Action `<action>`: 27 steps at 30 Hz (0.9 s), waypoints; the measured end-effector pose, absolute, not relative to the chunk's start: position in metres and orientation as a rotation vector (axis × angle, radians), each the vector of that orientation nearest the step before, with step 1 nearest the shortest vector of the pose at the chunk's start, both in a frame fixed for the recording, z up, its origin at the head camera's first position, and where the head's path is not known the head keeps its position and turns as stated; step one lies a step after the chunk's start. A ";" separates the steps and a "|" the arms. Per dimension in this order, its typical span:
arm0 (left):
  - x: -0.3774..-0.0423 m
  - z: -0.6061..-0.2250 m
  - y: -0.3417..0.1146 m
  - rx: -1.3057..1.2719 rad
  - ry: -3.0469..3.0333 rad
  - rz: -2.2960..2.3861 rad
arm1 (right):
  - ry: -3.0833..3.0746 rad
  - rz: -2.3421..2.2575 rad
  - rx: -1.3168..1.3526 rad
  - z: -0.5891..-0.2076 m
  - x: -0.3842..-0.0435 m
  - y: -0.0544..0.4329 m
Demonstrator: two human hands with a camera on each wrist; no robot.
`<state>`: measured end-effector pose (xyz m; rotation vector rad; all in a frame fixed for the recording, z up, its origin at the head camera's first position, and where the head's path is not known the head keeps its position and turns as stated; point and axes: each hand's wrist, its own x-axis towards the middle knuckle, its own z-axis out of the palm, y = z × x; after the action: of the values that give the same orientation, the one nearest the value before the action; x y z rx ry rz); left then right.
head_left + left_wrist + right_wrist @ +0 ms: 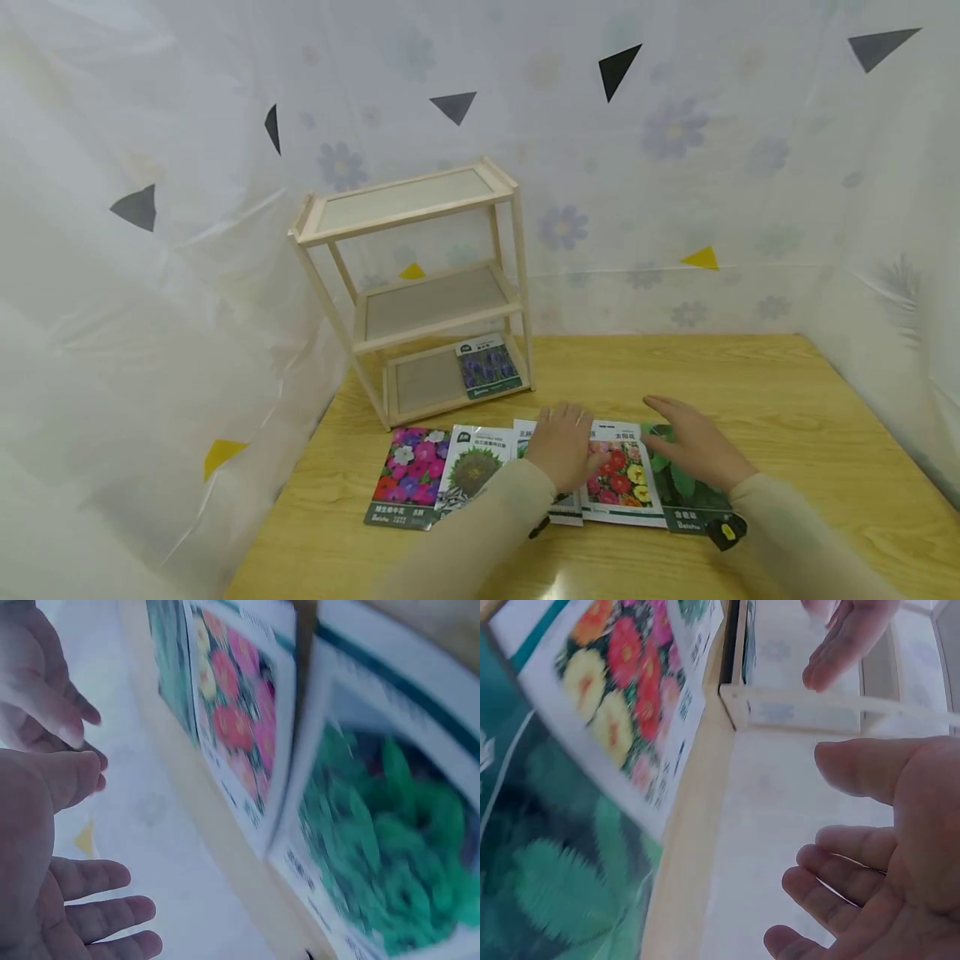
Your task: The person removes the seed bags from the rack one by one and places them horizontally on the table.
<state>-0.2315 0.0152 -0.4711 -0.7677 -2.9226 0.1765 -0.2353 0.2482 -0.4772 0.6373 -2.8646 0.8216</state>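
Several flower seed packets lie in a row on the table. My left hand (562, 446) is over the middle one, a leafy green packet (382, 840), largely covering it in the head view. Its fingers are extended and hold nothing. To its right lies a packet with red and yellow flowers (621, 479). My right hand (701, 446), fingers spread and holding nothing, is above the rightmost packet, with green leaves (678, 492). Further left are a sunflower packet (472, 467), partly behind the left forearm, and a pink-and-purple flower packet (412, 467).
Behind the row stands a three-tier wooden rack (435, 333). A purple-flower packet (487, 371) lies on the right of its bottom shelf. The wooden table (750, 375) meets a patterned white curtain (750, 192) at the back and sides.
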 end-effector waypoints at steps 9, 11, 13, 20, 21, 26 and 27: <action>-0.264 -0.462 -0.036 -0.595 -3.019 0.074 | -2.881 0.783 0.770 -0.466 -0.252 0.202; -0.269 -0.460 -0.047 -0.566 -3.024 0.050 | -2.891 0.778 0.792 -0.464 -0.257 0.193; -0.275 -0.459 -0.059 -0.544 -3.031 0.040 | -2.899 0.781 0.816 -0.463 -0.261 0.183; -0.298 -0.455 -0.098 -0.412 -3.158 -0.206 | -2.937 0.771 0.869 -0.456 -0.275 0.151; -0.301 -0.454 -0.103 -0.390 -3.181 -0.271 | -2.937 0.760 0.879 -0.456 -0.277 0.147; -0.320 -0.461 -0.123 -0.282 -3.245 -0.435 | -2.933 0.731 0.905 -0.456 -0.288 0.123; -0.323 -0.463 -0.127 -0.250 -3.256 -0.471 | -2.933 0.732 0.913 -0.456 -0.290 0.118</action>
<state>-0.3231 -0.1270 -0.4627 -0.2498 -3.2564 -0.4707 -0.2901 0.1182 -0.4559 0.9128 -2.9334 0.7315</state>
